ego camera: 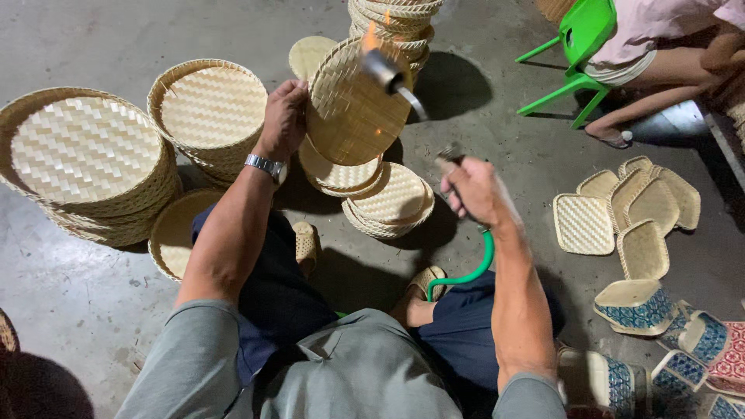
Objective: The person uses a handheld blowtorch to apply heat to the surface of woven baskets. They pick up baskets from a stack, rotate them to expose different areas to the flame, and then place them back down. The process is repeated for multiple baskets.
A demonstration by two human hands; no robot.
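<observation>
The left hand (283,116) grips a round woven bamboo tray (353,105) upright above the stacked trays (388,206); the right hand (473,190) clenches a gas torch (392,77), apparently lit. Lingering flame could scorch the weave.

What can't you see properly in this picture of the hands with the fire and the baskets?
- Head view: the green hose runs down behind the knee, so its far end is hidden.
- The other person on the green chair is cut off by the top edge.
- The right hand covers the gas torch handle.
- The left hand hides part of the round woven tray rim.
</observation>
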